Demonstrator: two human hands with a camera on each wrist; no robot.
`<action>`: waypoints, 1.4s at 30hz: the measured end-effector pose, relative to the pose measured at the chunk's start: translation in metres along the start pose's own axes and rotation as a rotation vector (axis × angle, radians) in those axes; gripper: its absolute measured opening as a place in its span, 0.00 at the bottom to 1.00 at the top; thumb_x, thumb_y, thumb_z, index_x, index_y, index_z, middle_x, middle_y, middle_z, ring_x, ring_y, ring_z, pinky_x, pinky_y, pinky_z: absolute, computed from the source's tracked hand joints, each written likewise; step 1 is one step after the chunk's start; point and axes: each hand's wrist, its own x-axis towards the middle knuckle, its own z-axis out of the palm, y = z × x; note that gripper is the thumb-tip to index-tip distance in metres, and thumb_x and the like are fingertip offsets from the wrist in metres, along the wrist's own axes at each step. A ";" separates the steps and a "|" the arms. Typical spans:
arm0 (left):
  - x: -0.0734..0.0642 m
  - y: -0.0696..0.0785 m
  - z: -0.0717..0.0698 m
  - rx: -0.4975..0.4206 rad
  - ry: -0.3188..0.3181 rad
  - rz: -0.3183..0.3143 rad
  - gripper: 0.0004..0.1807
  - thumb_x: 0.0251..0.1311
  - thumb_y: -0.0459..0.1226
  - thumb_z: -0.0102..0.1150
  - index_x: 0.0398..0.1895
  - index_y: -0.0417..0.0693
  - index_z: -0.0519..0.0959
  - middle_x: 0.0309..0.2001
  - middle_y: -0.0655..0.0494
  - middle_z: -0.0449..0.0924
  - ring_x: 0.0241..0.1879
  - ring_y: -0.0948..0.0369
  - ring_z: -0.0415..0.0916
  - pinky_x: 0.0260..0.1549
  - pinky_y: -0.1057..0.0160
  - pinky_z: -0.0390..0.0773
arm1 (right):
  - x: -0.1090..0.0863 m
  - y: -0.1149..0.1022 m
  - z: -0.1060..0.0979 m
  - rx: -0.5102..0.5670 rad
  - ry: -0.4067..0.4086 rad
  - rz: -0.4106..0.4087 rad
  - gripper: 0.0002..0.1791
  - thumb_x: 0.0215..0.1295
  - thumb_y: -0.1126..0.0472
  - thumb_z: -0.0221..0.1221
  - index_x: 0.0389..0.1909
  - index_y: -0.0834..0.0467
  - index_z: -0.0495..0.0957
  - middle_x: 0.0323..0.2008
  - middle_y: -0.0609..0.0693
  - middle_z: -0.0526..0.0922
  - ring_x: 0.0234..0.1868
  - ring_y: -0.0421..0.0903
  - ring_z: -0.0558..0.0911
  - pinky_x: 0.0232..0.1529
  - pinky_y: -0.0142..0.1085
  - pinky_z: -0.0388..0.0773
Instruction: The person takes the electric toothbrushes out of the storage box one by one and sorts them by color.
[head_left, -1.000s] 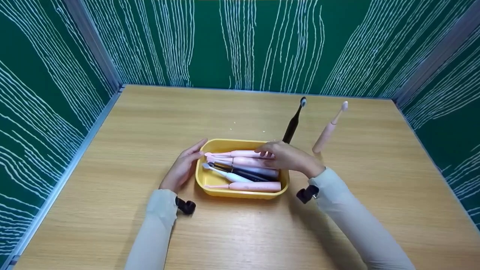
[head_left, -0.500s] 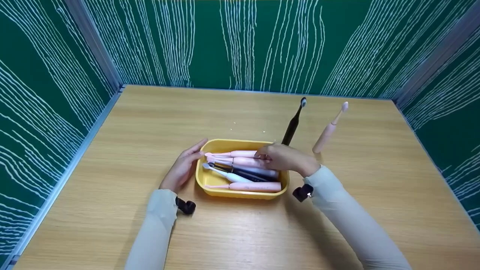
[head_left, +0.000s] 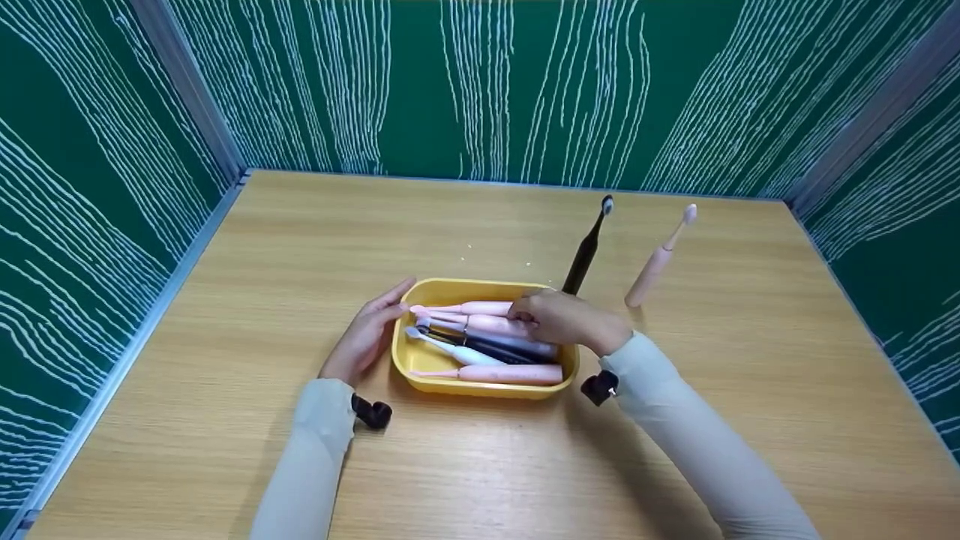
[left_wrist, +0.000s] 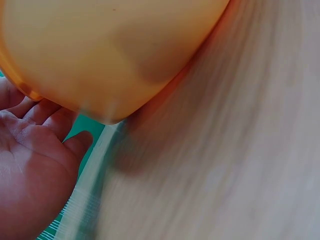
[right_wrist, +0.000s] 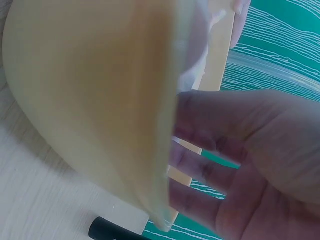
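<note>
OK, I see a wood table [head_left: 465, 472] w/ yellow tray [head_left: 480, 390] mid-scene. L hand [head_left: 367, 334] touches tray's left end, fingers straight-ish. R hand [head_left: 568, 321] reaches over its right end, fingers bent at pink brushes [head_left: 487, 324] inside; can't tell if gripping. Far right, upright: black brush [head_left: 583, 259], lone pink brush [head_left: 651, 274].

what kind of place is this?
Looks like a purpose-built recording booth, though I can't be certain: green panels with wavy white lines enclose three sides of a wood-grain table, and the person wears black wrist cameras.
</note>
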 end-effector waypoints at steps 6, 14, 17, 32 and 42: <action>0.000 0.000 0.000 0.001 0.004 -0.004 0.28 0.70 0.31 0.40 0.73 0.38 0.55 0.77 0.50 0.47 0.77 0.56 0.37 0.76 0.59 0.37 | -0.001 0.000 0.001 0.017 -0.003 0.018 0.17 0.64 0.69 0.58 0.53 0.57 0.79 0.44 0.54 0.81 0.41 0.48 0.76 0.47 0.38 0.80; 0.000 0.001 -0.001 0.026 -0.002 -0.005 0.28 0.70 0.31 0.41 0.73 0.40 0.56 0.77 0.53 0.48 0.77 0.58 0.36 0.76 0.60 0.37 | -0.004 0.000 0.000 0.060 0.007 -0.035 0.19 0.61 0.74 0.55 0.52 0.59 0.80 0.43 0.54 0.83 0.38 0.47 0.77 0.44 0.39 0.81; 0.000 0.002 0.000 0.023 0.001 -0.005 0.28 0.70 0.31 0.40 0.73 0.40 0.56 0.77 0.53 0.49 0.77 0.58 0.37 0.76 0.60 0.37 | -0.004 0.000 0.000 0.063 0.000 -0.026 0.19 0.62 0.73 0.54 0.53 0.58 0.80 0.45 0.55 0.83 0.39 0.47 0.78 0.47 0.41 0.82; 0.000 0.003 0.001 0.021 0.021 -0.024 0.28 0.69 0.31 0.40 0.73 0.41 0.56 0.76 0.54 0.49 0.77 0.58 0.38 0.75 0.60 0.38 | -0.004 -0.001 0.000 0.044 -0.036 -0.009 0.21 0.64 0.72 0.53 0.57 0.57 0.78 0.45 0.54 0.83 0.38 0.46 0.78 0.45 0.38 0.82; -0.001 0.003 0.001 0.019 0.005 -0.012 0.28 0.70 0.30 0.40 0.73 0.38 0.55 0.77 0.51 0.47 0.77 0.57 0.36 0.76 0.59 0.38 | -0.005 0.000 -0.001 0.008 -0.011 -0.057 0.16 0.63 0.71 0.55 0.50 0.56 0.80 0.34 0.52 0.80 0.30 0.45 0.75 0.30 0.31 0.71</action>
